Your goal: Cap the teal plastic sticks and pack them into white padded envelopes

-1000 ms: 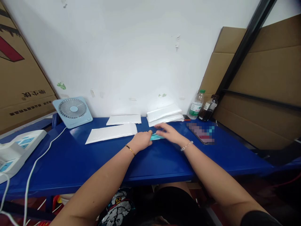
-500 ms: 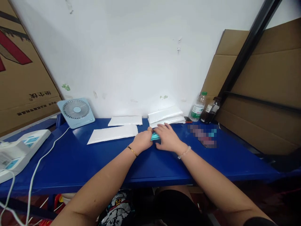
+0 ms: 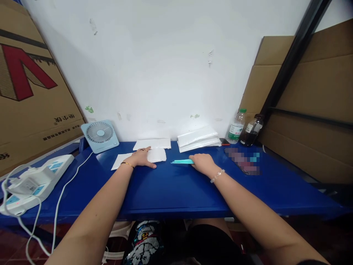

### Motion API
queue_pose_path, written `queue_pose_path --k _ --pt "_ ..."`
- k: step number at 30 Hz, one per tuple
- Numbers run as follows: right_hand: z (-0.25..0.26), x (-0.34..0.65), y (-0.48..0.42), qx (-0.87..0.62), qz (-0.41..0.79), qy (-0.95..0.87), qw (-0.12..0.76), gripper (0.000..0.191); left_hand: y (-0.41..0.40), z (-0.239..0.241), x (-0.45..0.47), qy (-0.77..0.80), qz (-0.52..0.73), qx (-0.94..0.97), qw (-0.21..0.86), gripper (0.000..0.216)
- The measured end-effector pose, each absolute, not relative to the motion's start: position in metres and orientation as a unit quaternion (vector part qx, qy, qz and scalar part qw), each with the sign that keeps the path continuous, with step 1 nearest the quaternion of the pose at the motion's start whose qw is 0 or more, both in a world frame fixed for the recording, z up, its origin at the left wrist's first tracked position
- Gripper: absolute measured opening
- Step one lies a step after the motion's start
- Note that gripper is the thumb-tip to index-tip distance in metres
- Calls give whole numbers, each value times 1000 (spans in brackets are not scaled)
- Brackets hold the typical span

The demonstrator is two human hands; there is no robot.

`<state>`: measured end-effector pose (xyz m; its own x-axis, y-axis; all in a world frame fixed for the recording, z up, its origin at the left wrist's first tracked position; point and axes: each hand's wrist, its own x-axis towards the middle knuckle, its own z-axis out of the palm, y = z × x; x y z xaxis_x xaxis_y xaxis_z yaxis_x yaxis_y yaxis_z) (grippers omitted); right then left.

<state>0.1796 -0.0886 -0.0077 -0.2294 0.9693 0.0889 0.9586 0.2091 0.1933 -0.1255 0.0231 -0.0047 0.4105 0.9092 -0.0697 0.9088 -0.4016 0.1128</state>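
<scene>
My right hand (image 3: pixel 204 164) is closed around one end of a thin stack of turquoise strips or cards (image 3: pixel 182 161), which points left just above the blue table; their exact kind I cannot make out. With fingers spread, my left hand (image 3: pixel 142 157) lies on a flat white packet (image 3: pixel 157 155). Behind that packet, against the wall, is another white packet (image 3: pixel 154 143). To the right of it sits a small pile of white packets (image 3: pixel 197 138).
On the blue table (image 3: pixel 176 195) stand a light blue fan (image 3: pixel 100 136), a power strip with cables (image 3: pixel 41 184), a green-capped water bottle (image 3: pixel 236 129) and a dark drink bottle (image 3: pixel 250 131). A pixelated phone-like object (image 3: pixel 244 162) lies at right. Cardboard (image 3: pixel 30 92) flanks the left.
My left hand has let go of the turquoise stack and moved left onto the white packet. My right hand now grips the stack by its right end. The view has shifted slightly left.
</scene>
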Motion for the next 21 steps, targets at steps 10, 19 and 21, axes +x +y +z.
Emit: queue_pose_path --k 10,19,21 --pt "14 189 -93 630 120 767 5 18 1 19 -119 454 85 868 183 61" --pt "96 187 -108 590 115 794 -86 29 -19 56 -104 298 221 841 393 68" --pt "105 184 -110 589 137 793 -75 27 -21 56 -99 284 235 832 414 72"
